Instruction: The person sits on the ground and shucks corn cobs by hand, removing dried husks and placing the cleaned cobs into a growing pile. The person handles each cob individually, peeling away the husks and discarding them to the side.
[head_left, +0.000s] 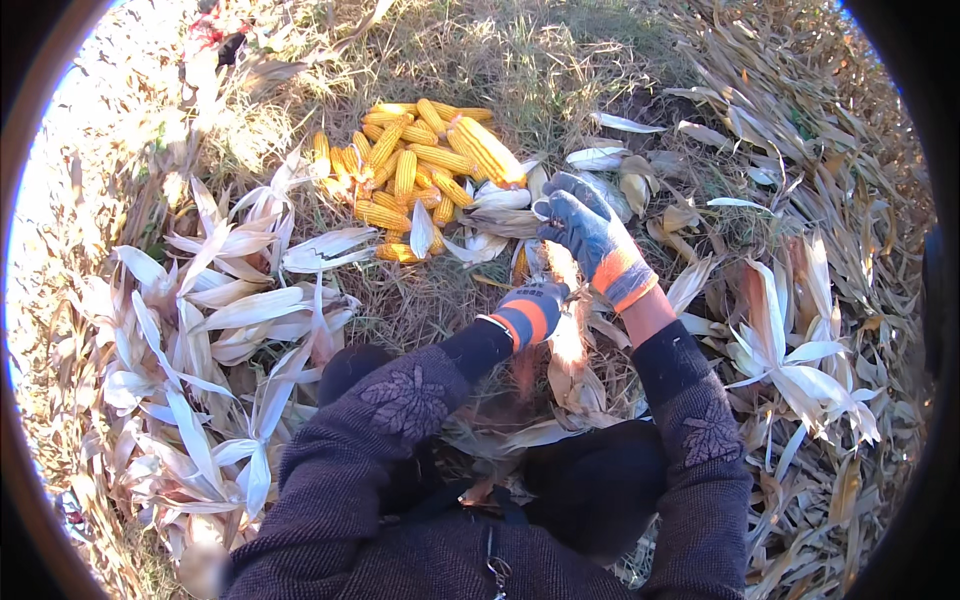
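Observation:
Both my hands wear blue-grey work gloves with orange bands. My left hand (536, 309) is closed around the lower part of an ear of corn in its husk, just below my right hand. My right hand (589, 229) has its fingers bent at the top of that ear; whether they pinch husk or silk is hard to tell. Reddish silk and pale husk (571, 337) hang beneath the hands. Beyond them, a pile of husked yellow corn cobs (405, 169) lies on dry grass, with a larger cob (484, 150) on its right side.
Peeled corn husks (247, 307) are heaped at the left. More open husks (787, 345) lie at the right, beside flattened dry corn stalks (810, 135). Loose husk leaves lie between the pile and my hands. My dark-clothed knees are close below.

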